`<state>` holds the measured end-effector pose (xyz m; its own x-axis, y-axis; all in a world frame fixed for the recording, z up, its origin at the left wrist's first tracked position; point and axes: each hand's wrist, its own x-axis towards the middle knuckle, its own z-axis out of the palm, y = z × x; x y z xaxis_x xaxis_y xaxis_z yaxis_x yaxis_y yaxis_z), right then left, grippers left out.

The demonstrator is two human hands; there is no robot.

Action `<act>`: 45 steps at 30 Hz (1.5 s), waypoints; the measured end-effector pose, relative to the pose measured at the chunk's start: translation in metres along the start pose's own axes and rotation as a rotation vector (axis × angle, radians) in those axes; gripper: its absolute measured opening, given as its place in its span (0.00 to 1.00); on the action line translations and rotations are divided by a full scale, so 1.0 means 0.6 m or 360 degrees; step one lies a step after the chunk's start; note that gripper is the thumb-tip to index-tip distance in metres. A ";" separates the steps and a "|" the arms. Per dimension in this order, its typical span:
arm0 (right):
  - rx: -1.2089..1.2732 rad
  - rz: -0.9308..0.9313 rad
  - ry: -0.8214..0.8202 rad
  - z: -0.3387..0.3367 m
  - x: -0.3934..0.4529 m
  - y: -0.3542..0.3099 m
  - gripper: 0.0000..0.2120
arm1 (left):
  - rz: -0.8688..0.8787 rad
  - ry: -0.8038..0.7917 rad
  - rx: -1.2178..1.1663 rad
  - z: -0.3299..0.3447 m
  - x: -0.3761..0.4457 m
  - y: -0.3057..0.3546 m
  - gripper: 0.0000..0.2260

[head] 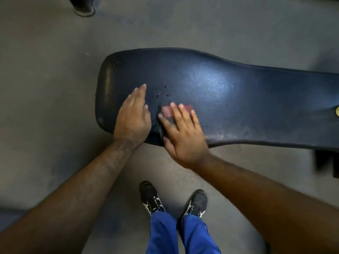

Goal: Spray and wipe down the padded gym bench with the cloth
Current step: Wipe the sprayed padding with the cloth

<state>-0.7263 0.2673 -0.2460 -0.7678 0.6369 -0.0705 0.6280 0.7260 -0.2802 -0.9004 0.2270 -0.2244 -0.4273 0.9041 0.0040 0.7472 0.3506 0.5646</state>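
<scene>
My right hand (183, 132) presses flat on the thin, limp cloth (167, 111) at the wide end of the bench (229, 92), my left hand (133, 116) lies open beside it, and the wet vinyl probably lets it slide.

One padded bench (211, 85), one cloth (167, 111), two hands — left hand (133, 118), right hand (183, 136) — two shoes (150, 197).

A dark blue padded bench (220, 88) lies lengthwise, its wide rounded end at left, narrowing to the right. Droplets bead near its wide end. A folded reddish-and-dark cloth (167, 111) lies flat on the padding by the near edge.
</scene>
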 end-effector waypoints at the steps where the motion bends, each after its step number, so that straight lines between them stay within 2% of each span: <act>1: -0.0037 -0.0243 -0.0098 -0.003 -0.009 0.019 0.31 | 0.0011 0.0027 0.0053 -0.003 0.004 -0.007 0.24; 2: -0.0113 -0.0410 -0.0099 -0.008 0.002 0.051 0.31 | 0.0021 0.0042 0.0109 -0.002 0.009 -0.015 0.24; 3: -0.0173 -0.0401 -0.0091 -0.015 0.027 0.080 0.31 | 0.0029 0.0056 0.0167 0.002 0.014 -0.023 0.24; 4: -0.0181 -0.0198 -0.0023 -0.020 0.060 0.105 0.31 | 0.0022 0.0080 0.0219 0.008 0.020 -0.033 0.24; 6: -0.0070 0.0442 0.0098 -0.021 0.103 0.096 0.30 | -0.0015 0.0109 0.0302 0.019 0.028 -0.050 0.24; 7: -0.0052 0.0580 0.0126 -0.014 0.102 0.066 0.31 | -0.0005 0.0120 0.0334 0.023 0.028 -0.056 0.23; 8: -0.0055 0.0493 0.0115 -0.008 0.089 0.033 0.31 | 0.0013 0.0136 0.0358 0.025 0.028 -0.059 0.23; 9: -0.0052 0.0263 0.0049 -0.005 0.067 0.012 0.31 | 0.0027 0.0151 0.0363 0.026 0.027 -0.060 0.22; 11: -0.0069 -0.0238 -0.0136 -0.013 0.045 0.034 0.30 | 0.0037 0.0166 0.0354 0.030 0.027 -0.061 0.22; 12: -0.0097 -0.0345 -0.0120 -0.020 0.063 0.060 0.30 | 0.0036 0.0186 0.0358 0.031 0.027 -0.062 0.21; 13: -0.0124 -0.0254 -0.0070 -0.026 0.093 0.081 0.30 | 0.0037 0.0214 0.0365 0.033 0.027 -0.063 0.21; 15: -0.0045 0.0338 0.0048 -0.030 0.156 0.082 0.31 | 0.0027 0.0252 0.0382 0.038 0.028 -0.063 0.21; 16: -0.0013 0.0539 0.0068 -0.023 0.169 0.060 0.31 | 0.0017 0.0258 0.0377 0.039 0.027 -0.062 0.21; 17: -0.0011 0.0516 0.0046 -0.019 0.167 0.031 0.31 | 0.0001 0.0273 0.0369 0.038 0.026 -0.060 0.22; 19: -0.0009 0.0019 -0.0072 -0.014 0.138 0.003 0.30 | -0.0058 0.0315 0.0377 0.036 0.023 -0.057 0.23; 20: -0.0019 -0.0232 -0.0142 -0.017 0.129 0.025 0.29 | -0.0087 0.0320 0.0393 0.035 0.022 -0.057 0.24; 21: -0.0038 -0.0349 -0.0116 -0.023 0.140 0.055 0.29 | -0.0110 0.0321 0.0411 0.036 0.022 -0.057 0.24; 22: -0.0068 -0.0272 -0.0042 -0.029 0.165 0.079 0.29 | -0.0124 0.0328 0.0433 0.039 0.022 -0.057 0.24; 25: -0.0023 0.0574 0.0094 -0.022 0.239 0.058 0.31 | -0.0160 0.0314 0.0519 0.041 0.026 -0.058 0.24; 26: -0.0043 0.0570 0.0065 -0.015 0.240 0.026 0.32 | -0.0152 0.0300 0.0518 0.040 0.026 -0.059 0.24; 28: -0.0058 0.0089 -0.0029 -0.011 0.213 -0.009 0.30 | -0.0134 0.0297 0.0498 0.038 0.026 -0.057 0.23; 29: -0.0072 -0.0159 -0.0109 -0.013 0.202 0.006 0.29 | -0.0140 0.0295 0.0483 0.038 0.028 -0.057 0.23; 30: -0.0094 -0.0286 -0.0105 -0.019 0.207 0.031 0.29 | -0.0147 0.0293 0.0468 0.040 0.027 -0.059 0.23; 31: -0.0129 -0.0226 -0.0062 -0.027 0.229 0.047 0.29 | -0.0146 0.0306 0.0457 0.042 0.026 -0.062 0.23; 34: -0.0112 0.0569 -0.0032 -0.023 0.308 0.020 0.32 | -0.0136 0.0314 0.0458 0.044 0.030 -0.068 0.23; 35: -0.0128 0.0554 -0.0059 -0.020 0.310 -0.007 0.32 | -0.0134 0.0312 0.0396 0.041 0.030 -0.066 0.23; 38: -0.0139 -0.0139 -0.0140 -0.013 0.274 -0.016 0.30 | -0.0217 0.0299 0.0029 0.014 0.030 -0.064 0.23; 39: -0.0141 -0.0247 -0.0143 -0.021 0.274 0.009 0.30 | -0.0253 0.0298 -0.0051 0.005 0.030 -0.070 0.23; 40: -0.0163 -0.0183 -0.0102 -0.029 0.288 0.027 0.30 | -0.0289 0.0318 -0.0063 -0.005 0.029 -0.079 0.24; 42: -0.0102 0.0354 -0.0074 -0.033 0.321 0.022 0.31 | -0.0338 0.0321 0.0051 -0.017 0.027 -0.103 0.26; 43: -0.0081 0.0516 -0.0064 -0.024 0.331 -0.004 0.31 | -0.0350 0.0294 0.0104 -0.018 0.027 -0.114 0.26; 44: -0.0082 0.0460 -0.0049 -0.018 0.330 -0.034 0.31 | -0.0349 0.0268 0.0148 -0.017 0.027 -0.122 0.26; 45: -0.0071 0.0269 -0.0059 -0.012 0.321 -0.056 0.31 | -0.0338 0.0263 0.0190 -0.014 0.027 -0.126 0.26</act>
<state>-0.8942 0.3675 -0.2433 -0.6543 0.7415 -0.1483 0.7529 0.6207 -0.2187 -0.9682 0.2127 -0.2602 -0.6503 0.7589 0.0357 0.6826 0.5630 0.4659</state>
